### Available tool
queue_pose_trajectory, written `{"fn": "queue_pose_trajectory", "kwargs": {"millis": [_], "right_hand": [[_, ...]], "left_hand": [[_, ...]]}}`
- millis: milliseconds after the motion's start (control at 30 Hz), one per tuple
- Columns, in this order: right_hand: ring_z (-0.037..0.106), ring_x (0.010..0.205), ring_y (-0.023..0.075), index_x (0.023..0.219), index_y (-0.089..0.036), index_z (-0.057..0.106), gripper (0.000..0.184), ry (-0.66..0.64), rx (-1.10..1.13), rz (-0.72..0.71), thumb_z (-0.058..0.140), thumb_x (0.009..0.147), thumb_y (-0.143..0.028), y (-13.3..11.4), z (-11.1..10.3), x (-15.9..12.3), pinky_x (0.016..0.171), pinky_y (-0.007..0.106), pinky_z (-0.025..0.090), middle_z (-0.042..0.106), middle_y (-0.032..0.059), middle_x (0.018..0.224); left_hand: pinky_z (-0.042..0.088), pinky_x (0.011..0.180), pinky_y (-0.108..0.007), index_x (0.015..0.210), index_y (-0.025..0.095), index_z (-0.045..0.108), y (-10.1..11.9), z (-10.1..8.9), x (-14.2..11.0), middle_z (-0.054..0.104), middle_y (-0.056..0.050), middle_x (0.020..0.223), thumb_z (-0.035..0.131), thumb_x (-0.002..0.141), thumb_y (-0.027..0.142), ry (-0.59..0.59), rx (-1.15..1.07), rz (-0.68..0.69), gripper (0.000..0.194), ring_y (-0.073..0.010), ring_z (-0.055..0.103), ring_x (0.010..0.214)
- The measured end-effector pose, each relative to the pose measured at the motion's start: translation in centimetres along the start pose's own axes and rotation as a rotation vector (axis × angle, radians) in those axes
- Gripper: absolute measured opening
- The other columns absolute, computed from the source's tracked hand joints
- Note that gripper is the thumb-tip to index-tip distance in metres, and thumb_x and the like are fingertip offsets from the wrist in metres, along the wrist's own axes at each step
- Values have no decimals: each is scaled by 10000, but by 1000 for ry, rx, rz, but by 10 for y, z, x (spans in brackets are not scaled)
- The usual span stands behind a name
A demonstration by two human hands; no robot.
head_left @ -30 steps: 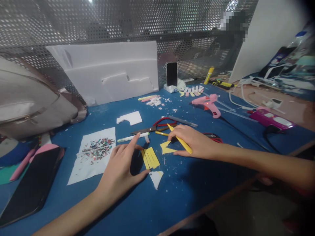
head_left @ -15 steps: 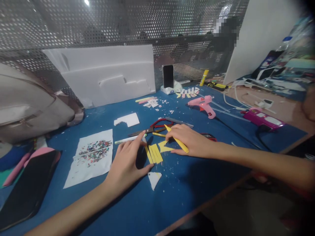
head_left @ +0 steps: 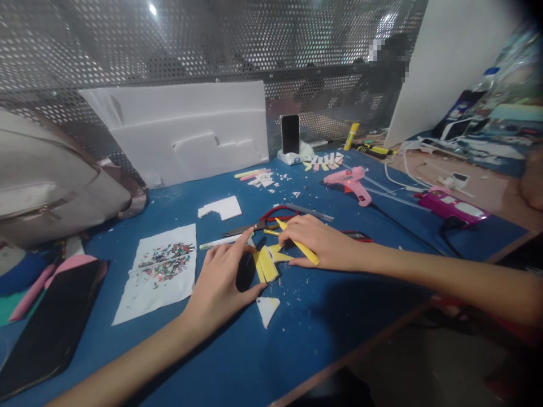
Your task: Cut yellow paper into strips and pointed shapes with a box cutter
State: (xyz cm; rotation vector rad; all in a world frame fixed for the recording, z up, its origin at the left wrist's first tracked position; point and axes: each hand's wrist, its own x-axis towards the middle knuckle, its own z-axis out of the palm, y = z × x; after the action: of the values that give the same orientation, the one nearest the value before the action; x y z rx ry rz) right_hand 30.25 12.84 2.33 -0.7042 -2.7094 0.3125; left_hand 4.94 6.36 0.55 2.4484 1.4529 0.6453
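My left hand rests on the blue table, thumb and index finger spread around the ends of yellow strips. Two strips lie side by side, and a small piece on the right is tilted up. My right hand grips a slim yellow pen-like tool with a tapered end. Its fingertips and thumb also touch a pointed yellow piece against the strips. Below my left thumb lies a white triangular scrap. Scissors with red handles lie behind both hands, partly hidden.
A paper sheet with glittery bits lies at left, near a black phone. Further back are a white foam cutout, a pink glue gun with a trailing cord, and a propped phone. A bag stands at far left.
My right hand has moved left with the tool and the pointed yellow piece, which now meets the strips. The strips have spread and shifted, and the right one has tipped up. My left thumb has shifted slightly.
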Motion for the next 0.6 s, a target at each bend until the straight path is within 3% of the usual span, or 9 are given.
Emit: {"fn": "queue_pose_trajectory", "kwargs": {"millis": [200,433,600], "right_hand": [[497,1149,247,1135,-204,559,317,-13,-58,-4,616,871,-370,2,-7,-5,970,418,335,622,73,1145],[495,1121,268,1107,-194,564,272,-68,-318,-45,551,914,-385,1,-10,-6,943,415,324,633,83,1061],[491,1111,266,1096,-191,570,273,-74,-337,-71,541,916,-395,1,-12,-4,935,405,318,633,80,1029]], "left_hand": [[368,953,-467,1477,267,161,-3,-2,-2,594,-48,1231,694,786,291,2,1,0,873,-274,494,1127],[375,945,-446,1469,294,181,-5,0,-2,599,-39,1226,711,771,292,8,5,-6,876,-270,502,1115],[381,937,-442,1471,304,181,-5,3,-2,601,-44,1219,713,769,320,14,6,7,881,-278,515,1112]]}}
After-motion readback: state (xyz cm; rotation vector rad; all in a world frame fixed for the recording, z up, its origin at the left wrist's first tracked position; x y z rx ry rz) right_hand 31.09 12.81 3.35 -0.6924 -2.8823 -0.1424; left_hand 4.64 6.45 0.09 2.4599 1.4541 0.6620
